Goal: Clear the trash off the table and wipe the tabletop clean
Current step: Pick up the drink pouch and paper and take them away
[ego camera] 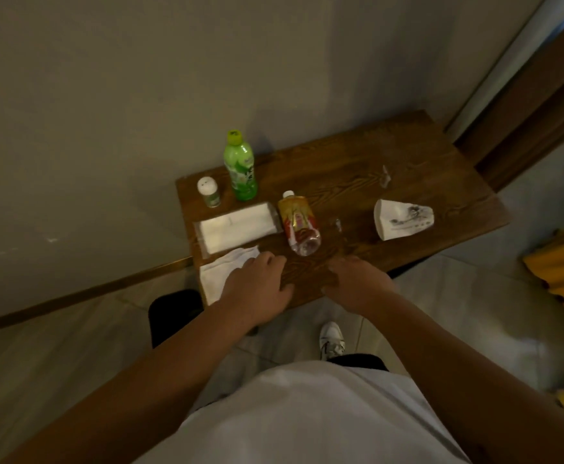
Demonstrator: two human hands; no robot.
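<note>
The left hand (257, 289) lies flat and open on a loose white tissue (227, 272) at the near left corner of the dark wooden desk (407, 162). The right hand (357, 283) hovers, fingers loosely curled, gripping nothing. The toppled clear plastic bottle with a gold-and-red label (299, 222) lies at about eleven o'clock from it (the nearer hand, I judge), long axis near to far, white cap toward the wall. The crumpled white paper cup (402, 219) sits at two o'clock.
</note>
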